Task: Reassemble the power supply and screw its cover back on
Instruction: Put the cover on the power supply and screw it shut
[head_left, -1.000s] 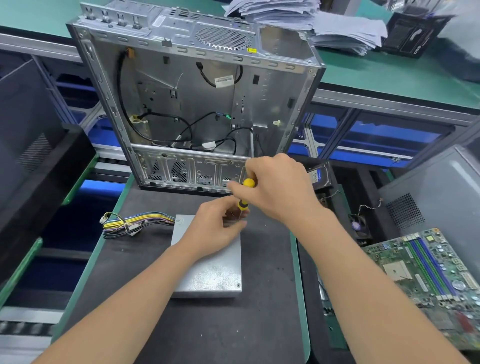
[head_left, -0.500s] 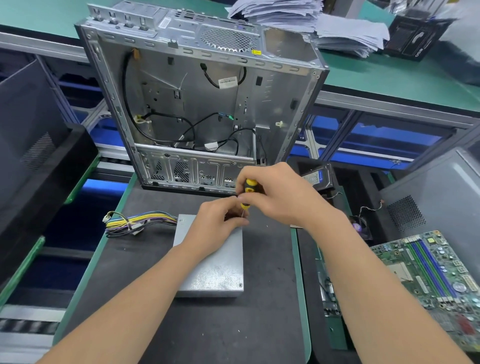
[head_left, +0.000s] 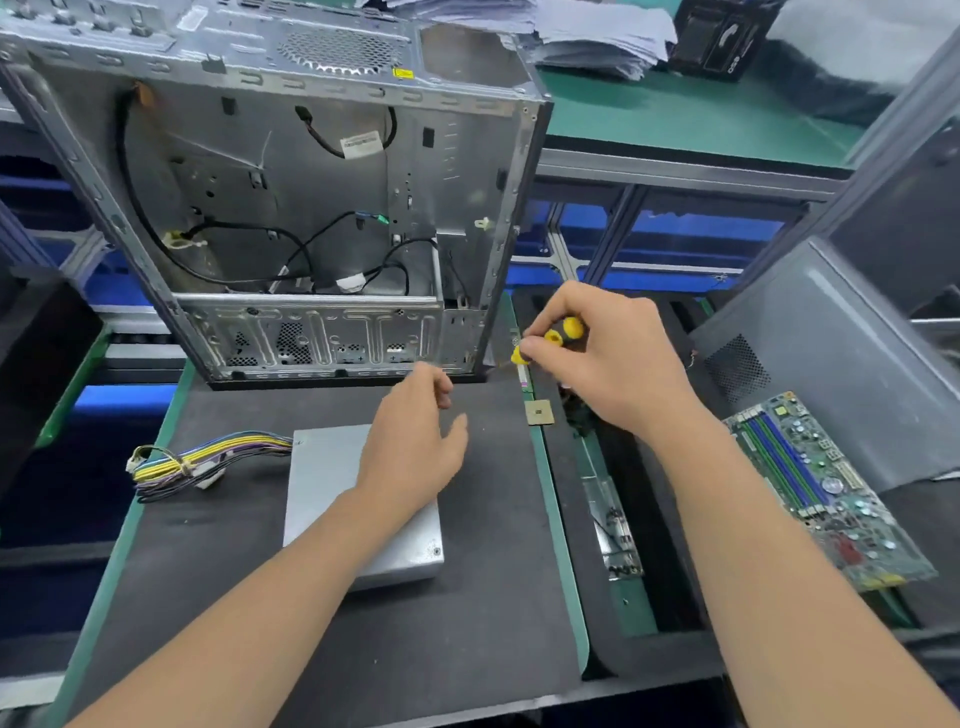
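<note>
The right grip (head_left: 608, 364) covers the middle of the screwdriver (head_left: 563, 332). The shaft just left of that grip is blurred, and its tip cannot be made out. The left grip (head_left: 415, 457) and its forearm hide much of the power supply (head_left: 322, 467) beneath them. That grip's fingertips curl out of sight, so whether they pinch anything cannot be told. Beyond both grips, the case (head_left: 291, 171) is cut off at the top and left edges. The label (head_left: 362, 144) inside it is too small to read.

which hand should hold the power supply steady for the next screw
Left. The left hand hangs right over the power supply and holds no tool; the right hand grips the screwdriver off to its side.
</note>
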